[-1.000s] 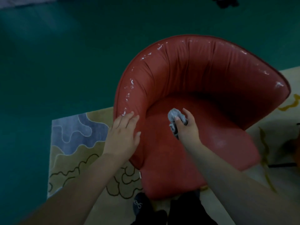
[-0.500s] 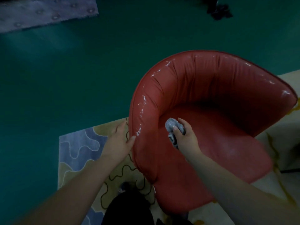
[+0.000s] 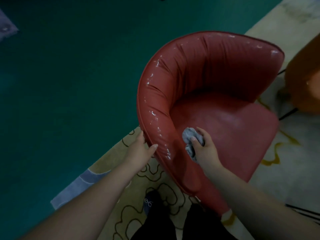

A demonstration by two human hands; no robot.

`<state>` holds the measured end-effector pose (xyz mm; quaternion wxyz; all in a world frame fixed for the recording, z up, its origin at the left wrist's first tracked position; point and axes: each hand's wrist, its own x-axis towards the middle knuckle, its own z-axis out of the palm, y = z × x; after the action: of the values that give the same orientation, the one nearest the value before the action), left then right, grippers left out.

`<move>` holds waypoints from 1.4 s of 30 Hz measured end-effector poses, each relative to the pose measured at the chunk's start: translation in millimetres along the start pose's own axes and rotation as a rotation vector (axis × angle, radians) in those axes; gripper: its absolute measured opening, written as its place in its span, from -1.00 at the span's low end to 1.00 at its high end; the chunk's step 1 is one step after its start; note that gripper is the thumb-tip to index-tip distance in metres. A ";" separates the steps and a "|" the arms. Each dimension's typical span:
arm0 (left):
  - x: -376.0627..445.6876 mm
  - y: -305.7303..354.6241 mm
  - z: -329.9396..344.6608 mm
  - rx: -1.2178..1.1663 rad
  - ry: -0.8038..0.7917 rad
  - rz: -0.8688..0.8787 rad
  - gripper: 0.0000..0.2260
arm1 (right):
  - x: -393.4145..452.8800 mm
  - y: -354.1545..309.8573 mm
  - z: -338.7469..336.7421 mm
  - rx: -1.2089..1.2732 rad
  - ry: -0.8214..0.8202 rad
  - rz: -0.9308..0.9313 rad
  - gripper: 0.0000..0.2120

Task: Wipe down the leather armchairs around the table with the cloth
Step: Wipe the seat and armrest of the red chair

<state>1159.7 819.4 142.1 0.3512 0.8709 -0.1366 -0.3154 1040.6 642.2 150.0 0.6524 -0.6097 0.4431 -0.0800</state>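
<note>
Gripping the outer rim of the red leather armchair with my left hand, thumb lying over its padded edge, fingers curling behind; my right hand is clutching the grey cloth, bunched between thumb and curled fingers, pressing against the seat's inner corner just beside the armrest.

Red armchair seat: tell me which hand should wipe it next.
Right. The right hand already grips the grey cloth over the armchair seat; the left hand holds the armrest's outer edge.
</note>
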 end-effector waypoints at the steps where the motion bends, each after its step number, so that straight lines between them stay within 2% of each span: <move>1: 5.9 -1.1 0.8 0.009 -0.016 0.012 -0.44 | -3.2 3.3 2.4 -0.004 0.004 -0.024 -0.60; 4: 21.5 -5.2 2.9 0.002 -0.022 -0.017 -0.35 | -15.3 23.0 9.9 -0.049 -0.039 -0.121 -0.56; 8: 33.0 -13.0 5.0 -0.028 0.014 -0.011 -0.25 | -32.2 61.0 22.3 -0.529 -0.061 -0.340 -0.52; 11: 35.6 -15.9 6.2 -0.097 0.002 -0.017 -0.25 | -37.0 73.7 34.9 -0.686 0.016 -0.462 -0.48; 15: 38.2 -15.0 5.4 -0.220 -0.046 -0.084 -0.48 | -16.3 64.1 55.6 -0.659 0.067 -0.579 -0.47; 18: 42.6 -11.0 -0.2 -0.208 0.020 -0.101 -0.64 | 9.5 43.1 77.0 -0.667 0.021 -0.611 -0.47; 20: 47.0 -8.7 -6.3 -0.231 0.047 -0.092 -0.60 | 18.0 37.1 84.9 -0.682 0.019 -0.622 -0.47; 22: 49.9 -5.7 -11.2 -0.258 0.020 -0.083 -0.57 | 12.8 42.7 78.0 -0.698 0.021 -0.649 -0.47; 27: 52.3 -7.0 -16.1 -0.302 -0.049 -0.129 -0.37 | -13.2 67.5 49.5 -0.723 -0.002 -0.658 -0.42; 30: 54.3 -9.7 -12.9 -0.350 -0.038 -0.153 -0.40 | -2.5 56.8 65.7 -0.705 0.007 -0.662 -0.46; 35: 58.7 -15.2 -9.9 -0.457 -0.025 -0.208 -0.53 | 67.5 2.9 111.4 -0.773 -0.032 -0.686 -0.56; 38: 57.3 -14.2 -11.5 -0.453 -0.038 -0.194 -0.48 | 87.3 -4.0 116.3 -0.779 -0.059 -0.720 -0.56; 42: 50.1 -11.9 -11.2 -0.366 -0.120 -0.091 -0.31 | 60.4 29.4 75.4 -0.719 -0.139 -0.781 -0.53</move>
<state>1205.4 810.8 117.3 0.4803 0.7774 -0.0582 -0.4020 1114.7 665.0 85.2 0.3520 -0.9179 0.1387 -0.1196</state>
